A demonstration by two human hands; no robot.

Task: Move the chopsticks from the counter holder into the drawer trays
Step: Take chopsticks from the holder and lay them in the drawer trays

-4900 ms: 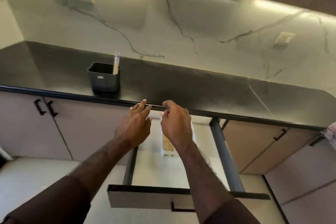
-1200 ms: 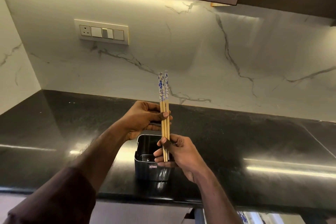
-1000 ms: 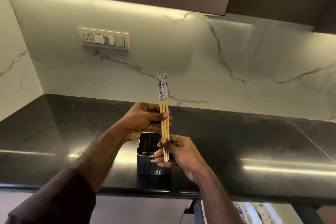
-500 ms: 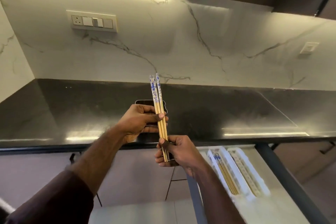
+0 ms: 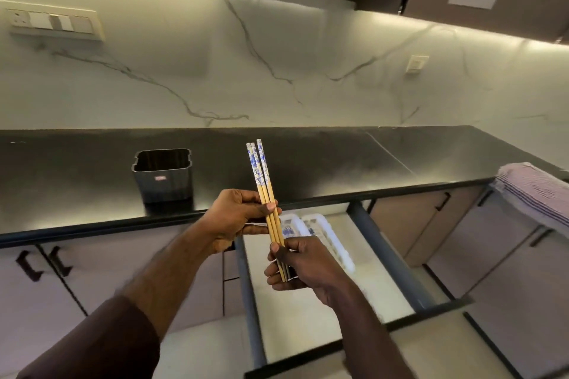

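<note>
A small bundle of wooden chopsticks (image 5: 261, 177) with blue-and-white patterned tops stands nearly upright between both hands. My left hand (image 5: 235, 218) pinches the middle of the bundle; my right hand (image 5: 300, 264) grips its lower end. They hover over the open drawer (image 5: 308, 311). Two white trays (image 5: 331, 240) lie in the drawer's back part, largely hidden behind my hands. The dark square holder (image 5: 163, 175) stands on the black counter (image 5: 338, 160) to the left; no chopsticks show above its rim.
The drawer's dark side rails (image 5: 385, 258) and front panel (image 5: 354, 357) jut toward me. Closed cabinet doors with black handles (image 5: 30, 264) flank it. A striped folded cloth (image 5: 535, 194) hangs at the counter's right end. A switch plate (image 5: 52, 21) sits on the marble wall.
Both hands have carried the chopsticks from above the holder rightward to over the open drawer. The holder now stands apart at the left, and more of the drawer shows.
</note>
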